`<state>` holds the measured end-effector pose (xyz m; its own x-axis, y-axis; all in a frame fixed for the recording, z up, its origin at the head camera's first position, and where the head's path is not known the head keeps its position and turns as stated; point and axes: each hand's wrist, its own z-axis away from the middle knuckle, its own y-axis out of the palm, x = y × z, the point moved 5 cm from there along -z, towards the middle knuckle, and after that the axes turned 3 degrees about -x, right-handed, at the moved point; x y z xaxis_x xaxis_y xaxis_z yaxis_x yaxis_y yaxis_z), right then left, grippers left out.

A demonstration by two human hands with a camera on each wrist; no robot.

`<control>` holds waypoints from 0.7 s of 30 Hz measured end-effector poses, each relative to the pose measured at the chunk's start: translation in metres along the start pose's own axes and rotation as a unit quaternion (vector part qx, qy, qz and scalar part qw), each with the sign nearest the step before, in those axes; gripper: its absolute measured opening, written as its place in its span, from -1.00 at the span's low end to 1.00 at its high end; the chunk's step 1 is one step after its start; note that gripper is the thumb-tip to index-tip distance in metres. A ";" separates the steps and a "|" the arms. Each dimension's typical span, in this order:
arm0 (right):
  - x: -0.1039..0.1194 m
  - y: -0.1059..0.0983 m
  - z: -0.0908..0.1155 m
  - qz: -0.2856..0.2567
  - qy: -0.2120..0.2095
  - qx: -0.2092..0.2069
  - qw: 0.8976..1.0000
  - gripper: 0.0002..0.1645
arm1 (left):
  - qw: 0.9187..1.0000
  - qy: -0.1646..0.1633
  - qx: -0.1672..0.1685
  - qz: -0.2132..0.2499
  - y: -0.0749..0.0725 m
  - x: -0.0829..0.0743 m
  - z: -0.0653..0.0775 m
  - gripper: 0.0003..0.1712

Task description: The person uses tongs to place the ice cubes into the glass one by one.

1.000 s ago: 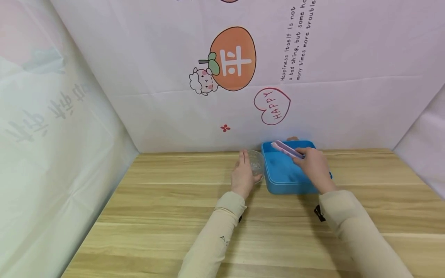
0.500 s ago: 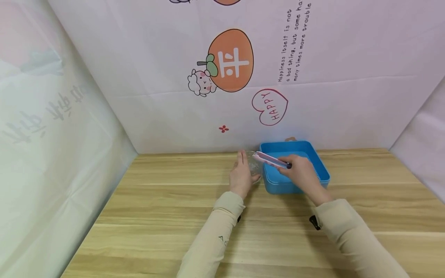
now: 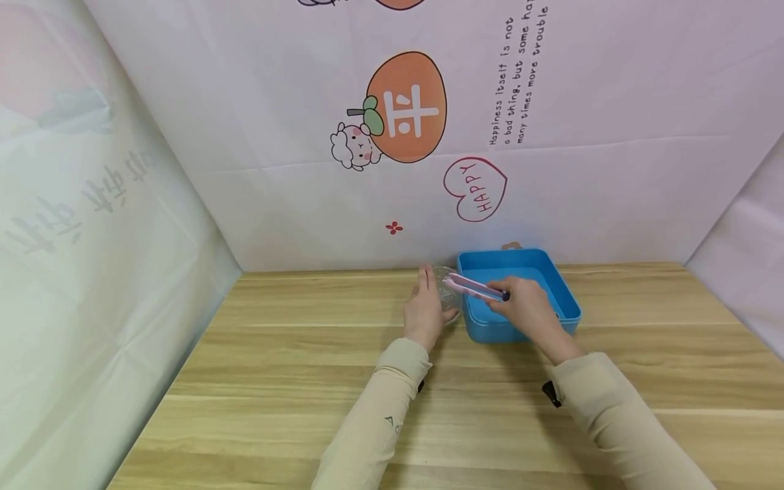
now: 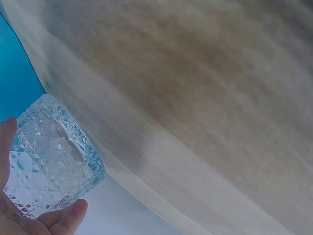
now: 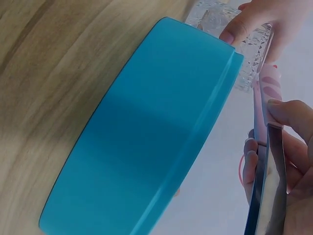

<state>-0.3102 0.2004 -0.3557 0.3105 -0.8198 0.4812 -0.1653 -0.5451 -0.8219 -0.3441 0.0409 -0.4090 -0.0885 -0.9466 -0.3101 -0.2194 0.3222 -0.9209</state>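
My left hand [image 3: 424, 314] grips a clear cut-glass cup [image 4: 56, 161] standing on the table against the left side of a blue box [image 3: 508, 332]. Its thumb and fingers lie on either side of the cup. Several clear, ice-like pieces [image 4: 51, 142] show through the glass. My right hand [image 3: 531, 307] holds a pair of tongs [image 3: 473, 287] with metal arms and pink ends [image 5: 270, 90]. In the head view the tongs reach over the box's left rim, and their ends are at the cup's mouth. Whether they pinch anything is not visible.
The blue box is open-topped; the right hand hangs over it and hides part of its inside. Behind stands a white printed cloth [image 3: 294, 204], close to the table's back edge. The wooden table [image 3: 294, 381] spreads out in front and to both sides.
My right hand has carried the tongs leftward from above the blue box to the cup, then slightly lower. The left hand has stayed on the cup.
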 end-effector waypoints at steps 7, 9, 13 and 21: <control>0.000 -0.002 -0.001 0.011 -0.001 0.012 1.000 -0.62 | 1.000 0.001 0.004 0.006 0.000 -0.002 0.000 0.19; 0.000 -0.001 -0.002 0.016 -0.001 0.019 1.000 -0.62 | 1.000 0.001 0.005 0.009 0.000 -0.002 0.000 0.19; 0.000 -0.001 -0.003 0.026 -0.002 0.030 0.999 -0.60 | 1.000 0.000 0.006 0.012 0.000 -0.001 0.000 0.19; -0.002 -0.003 -0.003 0.024 0.005 0.034 0.999 -0.54 | 1.000 0.005 0.007 0.020 -0.001 -0.002 0.000 0.19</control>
<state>-0.3127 0.2029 -0.3537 0.2949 -0.8460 0.4441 -0.1151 -0.4929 -0.8625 -0.3439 0.0422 -0.4077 -0.1068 -0.9330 -0.3436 -0.2010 0.3587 -0.9116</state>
